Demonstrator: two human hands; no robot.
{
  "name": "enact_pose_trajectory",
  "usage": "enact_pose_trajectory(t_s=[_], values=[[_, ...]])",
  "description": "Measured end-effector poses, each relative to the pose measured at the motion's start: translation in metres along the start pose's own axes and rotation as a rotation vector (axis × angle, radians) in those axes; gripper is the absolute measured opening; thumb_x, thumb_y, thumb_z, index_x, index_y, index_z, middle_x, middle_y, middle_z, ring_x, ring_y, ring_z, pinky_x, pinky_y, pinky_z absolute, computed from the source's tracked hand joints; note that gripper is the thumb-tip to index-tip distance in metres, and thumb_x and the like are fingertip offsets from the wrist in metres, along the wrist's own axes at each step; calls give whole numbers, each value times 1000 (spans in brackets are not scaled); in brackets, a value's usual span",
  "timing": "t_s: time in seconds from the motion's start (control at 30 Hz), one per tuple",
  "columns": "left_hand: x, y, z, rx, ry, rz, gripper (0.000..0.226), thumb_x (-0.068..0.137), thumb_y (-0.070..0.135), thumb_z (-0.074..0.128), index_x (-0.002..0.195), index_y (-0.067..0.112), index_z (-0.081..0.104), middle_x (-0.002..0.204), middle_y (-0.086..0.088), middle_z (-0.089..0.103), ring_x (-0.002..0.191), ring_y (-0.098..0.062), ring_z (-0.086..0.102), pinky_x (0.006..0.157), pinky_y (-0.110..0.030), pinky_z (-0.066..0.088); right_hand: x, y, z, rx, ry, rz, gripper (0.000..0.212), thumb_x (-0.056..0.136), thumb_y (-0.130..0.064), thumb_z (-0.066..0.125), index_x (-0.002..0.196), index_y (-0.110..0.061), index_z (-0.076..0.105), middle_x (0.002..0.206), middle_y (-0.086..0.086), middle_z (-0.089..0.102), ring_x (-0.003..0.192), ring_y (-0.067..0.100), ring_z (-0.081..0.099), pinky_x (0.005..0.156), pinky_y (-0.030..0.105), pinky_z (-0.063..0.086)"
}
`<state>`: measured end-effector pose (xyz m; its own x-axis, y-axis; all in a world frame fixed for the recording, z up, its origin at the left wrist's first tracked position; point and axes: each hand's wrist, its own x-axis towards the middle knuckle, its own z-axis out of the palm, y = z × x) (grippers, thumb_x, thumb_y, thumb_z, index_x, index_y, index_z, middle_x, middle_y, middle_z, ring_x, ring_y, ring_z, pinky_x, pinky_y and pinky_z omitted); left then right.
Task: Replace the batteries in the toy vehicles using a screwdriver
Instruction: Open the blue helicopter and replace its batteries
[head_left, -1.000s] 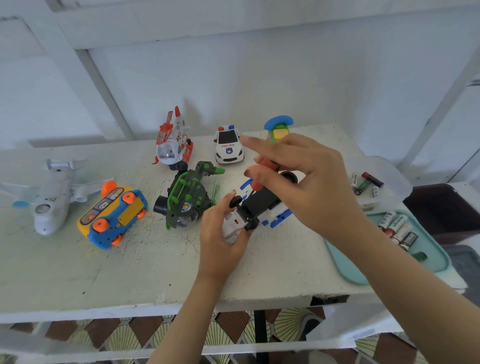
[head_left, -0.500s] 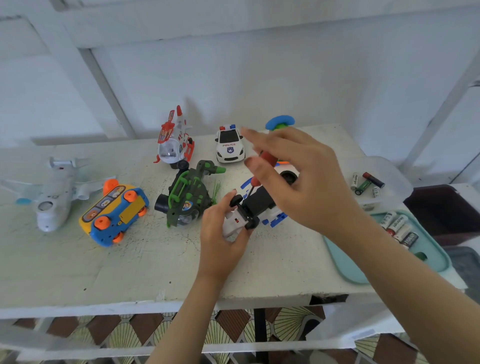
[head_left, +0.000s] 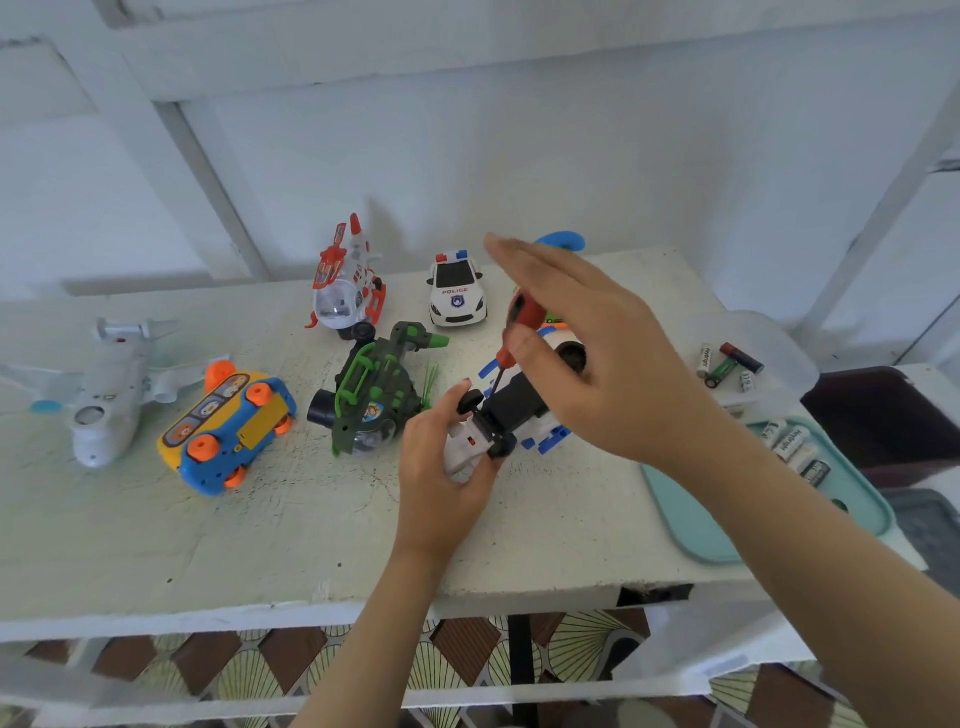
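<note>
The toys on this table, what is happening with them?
A person is working on an upturned white and blue toy car. The left hand holds it on the table; the right hand pinches a red screwdriver, tip at the car's black underside. Some batteries lie on the teal tray.

The table (head_left: 208, 519) is painted white — rough, cracked and speckled. The police car (head_left: 457, 291), bus (head_left: 228, 431) and upturned toy car (head_left: 519, 410) are glossy moulded plastic, the last with a matt black underside. The screwdriver (head_left: 524, 313) has a shiny red plastic handle and a thin dark metal shaft. The teal tray (head_left: 685, 519) looks smooth and matt.
</note>
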<state>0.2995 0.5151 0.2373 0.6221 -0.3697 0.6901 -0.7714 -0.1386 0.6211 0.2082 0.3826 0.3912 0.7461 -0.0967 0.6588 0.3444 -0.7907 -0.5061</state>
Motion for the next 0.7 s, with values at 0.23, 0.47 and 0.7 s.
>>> enact_pose_trajectory(t_s=[0.23, 0.47, 0.7], values=[[-1, 0, 0, 14, 1, 1, 69, 76, 12, 77, 135, 15, 43, 109, 6, 53, 99, -14, 54, 92, -13, 39, -4, 1, -6, -64, -12, 11, 32, 89, -26, 61, 119, -15, 63, 85, -5, 64, 79, 7, 58, 80, 25, 50], [-1, 0, -1, 17, -5, -3, 69, 75, 12, 77, 135, 16, 43, 108, 5, 54, 98, -12, 54, 91, -12, 38, -12, 21, -30, -160, 17, 278, 22, 87, -40, 63, 84, -19, 66, 68, -6, 65, 58, 13, 57, 56, 25, 45], [-2, 1, -1, 15, -2, 9, 69, 74, 10, 77, 135, 15, 44, 109, 13, 50, 99, -8, 51, 90, -10, 38, -48, 55, -32, 73, 441, 528, 11, 83, -17, 71, 91, -22, 65, 82, -4, 67, 69, 6, 61, 64, 22, 50]])
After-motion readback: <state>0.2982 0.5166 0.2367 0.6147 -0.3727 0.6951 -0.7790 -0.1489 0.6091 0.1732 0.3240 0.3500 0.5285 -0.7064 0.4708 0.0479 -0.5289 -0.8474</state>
